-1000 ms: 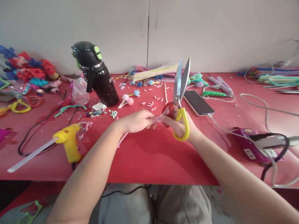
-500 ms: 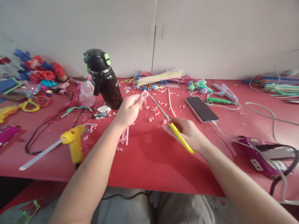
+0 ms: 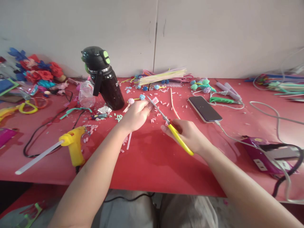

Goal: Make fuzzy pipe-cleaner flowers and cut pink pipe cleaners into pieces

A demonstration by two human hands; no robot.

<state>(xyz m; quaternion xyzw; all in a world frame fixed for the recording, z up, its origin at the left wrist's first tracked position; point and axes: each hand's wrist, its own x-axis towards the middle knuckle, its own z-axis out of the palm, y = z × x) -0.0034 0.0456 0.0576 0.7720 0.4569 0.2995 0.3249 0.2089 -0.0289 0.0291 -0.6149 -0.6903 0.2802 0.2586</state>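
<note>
Over red table (image 3: pixel 147 164), left hand (image 3: pixel 136 114) pinching one pink straw (image 3: pixel 155 100), right hand (image 3: pixel 187 134) gripping one scissors (image 3: pixel 166 119)

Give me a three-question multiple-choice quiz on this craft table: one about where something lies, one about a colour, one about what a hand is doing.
1. Where does the phone lie?
A. right of the scissors
B. beside the glue gun
C. under the flask

2. What colour is the glue gun?
A. blue
B. yellow
C. white

3. What is the right hand doing?
A. resting flat on the table
B. lifting the phone
C. gripping the scissors

Answers:
1 A: the phone sits on the red table, beyond and right of the scissors.
2 B: its body is yellow, with a pale glue stick out the back.
3 C: its fingers close on the yellow handle, blades pointing at the pink piece in the left hand.
</note>
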